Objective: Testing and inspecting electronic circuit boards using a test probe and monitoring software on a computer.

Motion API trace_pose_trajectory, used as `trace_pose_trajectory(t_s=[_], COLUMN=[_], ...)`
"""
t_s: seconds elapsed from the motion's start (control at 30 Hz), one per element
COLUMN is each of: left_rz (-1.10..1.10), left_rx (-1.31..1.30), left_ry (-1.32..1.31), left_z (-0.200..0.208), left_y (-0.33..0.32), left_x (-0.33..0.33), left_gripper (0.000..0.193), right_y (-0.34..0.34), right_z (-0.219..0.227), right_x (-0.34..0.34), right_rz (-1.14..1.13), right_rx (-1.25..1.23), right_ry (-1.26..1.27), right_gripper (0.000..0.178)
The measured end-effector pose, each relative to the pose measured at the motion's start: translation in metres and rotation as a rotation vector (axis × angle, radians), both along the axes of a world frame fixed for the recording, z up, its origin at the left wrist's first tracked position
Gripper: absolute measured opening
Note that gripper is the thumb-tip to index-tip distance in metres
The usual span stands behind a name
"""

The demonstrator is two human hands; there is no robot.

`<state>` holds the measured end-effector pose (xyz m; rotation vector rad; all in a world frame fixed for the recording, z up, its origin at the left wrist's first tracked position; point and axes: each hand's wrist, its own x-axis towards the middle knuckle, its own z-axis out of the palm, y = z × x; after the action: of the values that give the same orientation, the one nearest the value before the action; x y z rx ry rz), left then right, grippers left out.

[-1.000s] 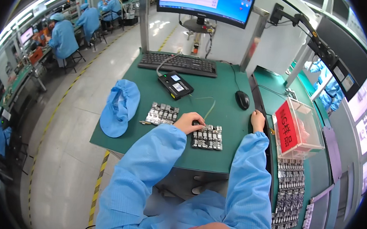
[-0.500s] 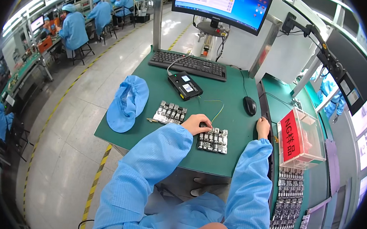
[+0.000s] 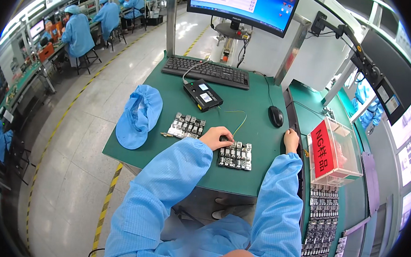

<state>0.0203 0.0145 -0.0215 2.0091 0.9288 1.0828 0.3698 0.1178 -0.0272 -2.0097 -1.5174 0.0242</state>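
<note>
My left hand [image 3: 217,138] pinches at the far left corner of a panel of small circuit boards [image 3: 235,156], its fingertips pressed together. What they hold is hidden. A thin green-yellow wire [image 3: 242,119] runs to these fingertips from near a black box-shaped device [image 3: 203,94] with two small lit screens. To the left lies a second board panel [image 3: 187,126], apart from my hand. My right hand [image 3: 291,141] rests curled at the right edge of the green table [image 3: 175,162], below a black mouse [image 3: 276,117]. Its palm and inner fingers are out of sight.
A blue cap [image 3: 139,117] lies at the table's left. At the back are a keyboard [image 3: 206,72] and a monitor [image 3: 243,6]. On the right bench stand a clear box [image 3: 342,160] with a red label and several board panels [image 3: 322,225]. Co-workers [image 3: 78,33] sit far left.
The whole view has shifted slightly, so everything sits a little further left. Both hands keep their places relative to the table and the board panel.
</note>
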Motion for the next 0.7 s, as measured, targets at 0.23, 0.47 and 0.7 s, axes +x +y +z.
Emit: trace_pose_trajectory(t_s=[0.23, 0.47, 0.7], left_rz=[0.007, 0.011, 0.014], left_rx=[0.059, 0.058, 0.037], left_ry=[-0.009, 0.015, 0.063], left_z=[0.0, 0.0008, 0.0041], left_y=[0.0, -0.0005, -0.0016], left_x=[-0.0002, -0.0004, -0.0014], left_gripper=[0.014, 0.013, 0.013], right_y=[-0.001, 0.0007, 0.0016], right_z=[0.0022, -0.0006, -0.0018], right_x=[-0.0014, -0.0006, -0.0014], right_rz=[0.009, 0.002, -0.013], right_rx=[-0.023, -0.013, -0.04], right_ry=[0.031, -0.011, -0.008], right_gripper=[0.036, 0.036, 0.034])
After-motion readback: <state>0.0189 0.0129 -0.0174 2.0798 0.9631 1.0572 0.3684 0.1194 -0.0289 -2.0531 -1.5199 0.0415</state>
